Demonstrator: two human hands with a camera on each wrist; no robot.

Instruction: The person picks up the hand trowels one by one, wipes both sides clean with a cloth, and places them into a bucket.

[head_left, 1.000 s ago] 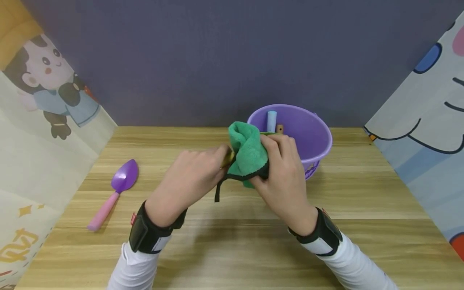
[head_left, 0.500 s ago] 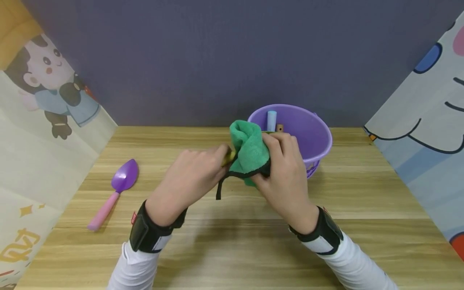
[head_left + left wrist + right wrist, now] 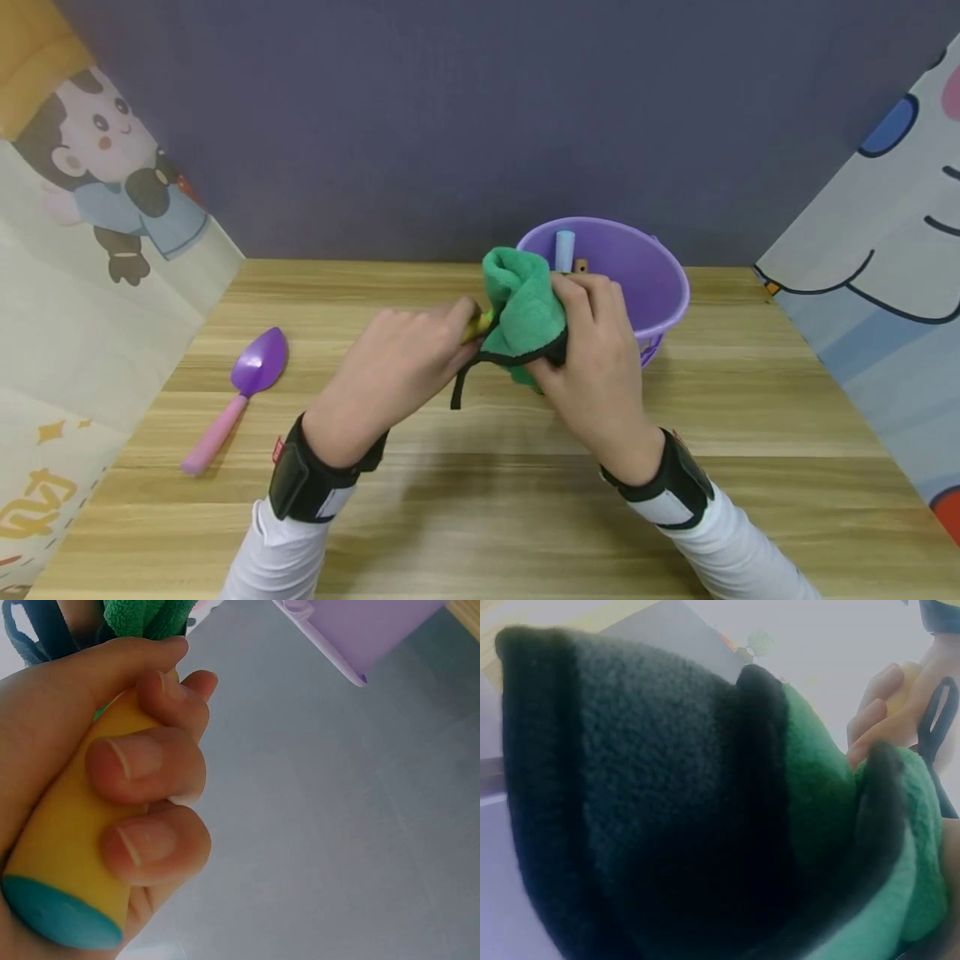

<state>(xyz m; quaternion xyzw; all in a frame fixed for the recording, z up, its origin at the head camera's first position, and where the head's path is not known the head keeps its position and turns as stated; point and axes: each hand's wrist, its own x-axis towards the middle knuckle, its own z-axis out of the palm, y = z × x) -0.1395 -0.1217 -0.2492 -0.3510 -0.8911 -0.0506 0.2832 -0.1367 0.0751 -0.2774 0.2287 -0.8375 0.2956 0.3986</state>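
Observation:
My left hand [image 3: 397, 350] grips a yellow handle [image 3: 75, 817] with a teal end cap, its fingers curled round it in the left wrist view. Whatever the handle belongs to runs into a folded green cloth [image 3: 525, 312] and is hidden there, so its kind does not show. Black edging and a hanging black loop [image 3: 459, 387] trim the cloth. My right hand [image 3: 600, 375] holds the cloth bunched from the right side. Up close in the right wrist view, the cloth's dark edges [image 3: 761, 750] fill much of the picture.
Behind my right hand stands a purple bucket [image 3: 678, 312], with a light blue handle end [image 3: 565, 250] and a brown one [image 3: 581, 266] inside. A purple trowel [image 3: 255, 367] with a pink handle lies at the left of the wooden table [image 3: 465, 533]. A dark wall rises behind.
Both hands stay on the handle and cloth. The cloth and right hand have shifted slightly to the right, and a bit more of the yellow handle shows beside the cloth.

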